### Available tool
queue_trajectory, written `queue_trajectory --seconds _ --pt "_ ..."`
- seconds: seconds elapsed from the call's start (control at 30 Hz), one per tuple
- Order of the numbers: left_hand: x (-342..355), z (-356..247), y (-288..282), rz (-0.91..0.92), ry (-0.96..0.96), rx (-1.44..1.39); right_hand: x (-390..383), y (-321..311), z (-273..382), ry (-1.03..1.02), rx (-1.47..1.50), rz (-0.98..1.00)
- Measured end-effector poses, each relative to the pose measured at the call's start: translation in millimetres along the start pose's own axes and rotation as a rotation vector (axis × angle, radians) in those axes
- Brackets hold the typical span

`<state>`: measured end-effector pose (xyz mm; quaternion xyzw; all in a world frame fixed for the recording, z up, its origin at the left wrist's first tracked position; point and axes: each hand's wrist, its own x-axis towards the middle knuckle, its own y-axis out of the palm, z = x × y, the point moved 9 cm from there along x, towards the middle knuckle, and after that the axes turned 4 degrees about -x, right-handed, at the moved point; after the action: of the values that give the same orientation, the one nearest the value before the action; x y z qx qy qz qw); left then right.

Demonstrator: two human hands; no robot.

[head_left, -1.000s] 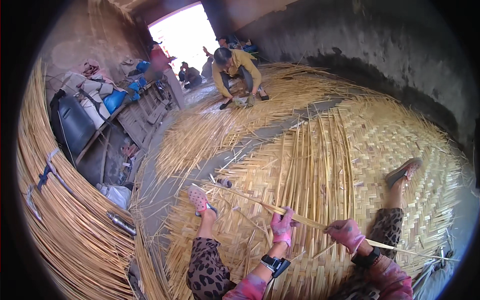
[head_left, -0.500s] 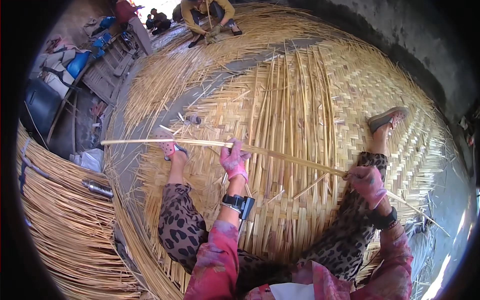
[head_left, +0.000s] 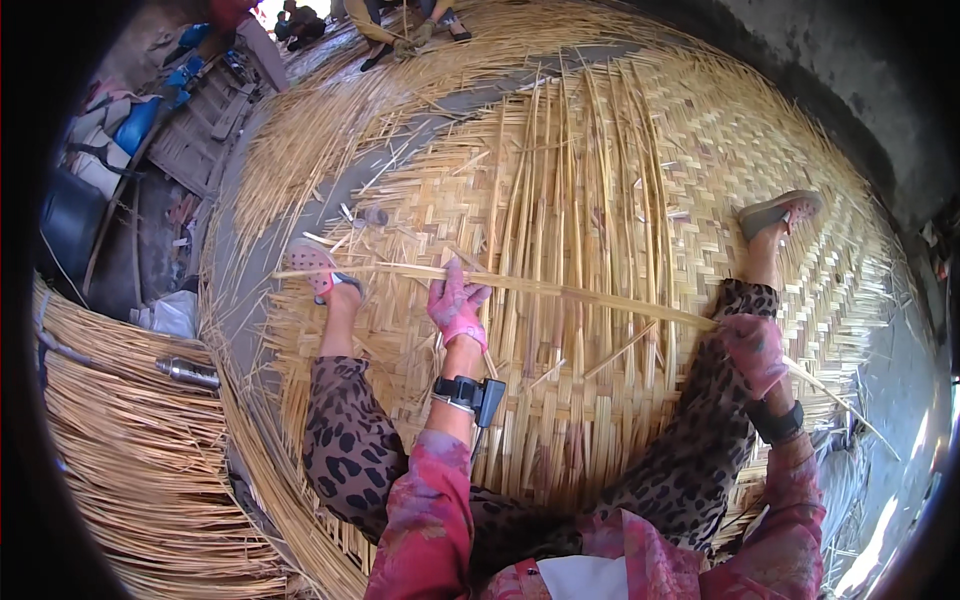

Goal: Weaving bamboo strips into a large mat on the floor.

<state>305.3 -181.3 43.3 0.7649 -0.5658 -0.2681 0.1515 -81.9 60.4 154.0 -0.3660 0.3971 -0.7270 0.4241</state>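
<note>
Since half a second ago the long bamboo strip (head_left: 560, 290) has sunk closer to the woven mat (head_left: 620, 180) and now lies almost flat across it, running from beside the left foot to past the right knee. Compared with a second ago, when it was held up at an angle in front of the body, it has swung round to cross the loose upright strips (head_left: 570, 170) squarely. I judge this means the strip is being laid in as the next crosswise row of the weave.

The left hand (head_left: 455, 305), in a pink glove, presses down on the strip near its middle, fingers curled over it, so the grip is closed on the strip against the mat. The right hand (head_left: 750, 345), also gloved in pink, is wrapped around the strip further along, near the right knee; that grip looks shut on it too, though the fingertips are hidden.

The person sits on the mat with legs spread, a sandal (head_left: 315, 265) on the left foot and a shoe (head_left: 780, 210) on the right. A dark wrist device (head_left: 470, 392) sits on the left forearm. Left of the mat lie bundles of split bamboo (head_left: 130, 450) and a metal flask (head_left: 188, 372). At the top, another person (head_left: 400, 25) sits working on a mat.
</note>
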Motion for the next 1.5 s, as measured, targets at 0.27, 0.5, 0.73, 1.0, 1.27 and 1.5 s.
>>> queue_trajectory --seconds 0.27,0.5,0.73,1.0,1.27,1.5 --pt "-70.6 7.6 60.5 0.184 -0.004 -0.055 13.6 8.6 96.8 -0.206 0.073 -0.142" --pt "-124.3 -8.9 92.1 0.315 0.037 -0.038 29.7 70.8 145.3 -0.107 0.549 0.043" --pt "-101.5 -7.7 94.9 0.483 -0.174 -0.202 22.2 82.5 125.7 0.147 1.069 0.605" --pt "-101.3 41.5 86.0 0.448 -0.483 -0.286 19.3 62.0 135.3 0.019 0.741 0.382" --pt "-133.8 59.1 97.0 0.708 -0.289 0.156 9.0 42.3 165.6 -0.174 0.152 -0.011" --pt "-152.9 39.9 100.7 0.479 -0.494 -0.043 8.3 41.5 159.7 -0.207 0.402 -0.114"
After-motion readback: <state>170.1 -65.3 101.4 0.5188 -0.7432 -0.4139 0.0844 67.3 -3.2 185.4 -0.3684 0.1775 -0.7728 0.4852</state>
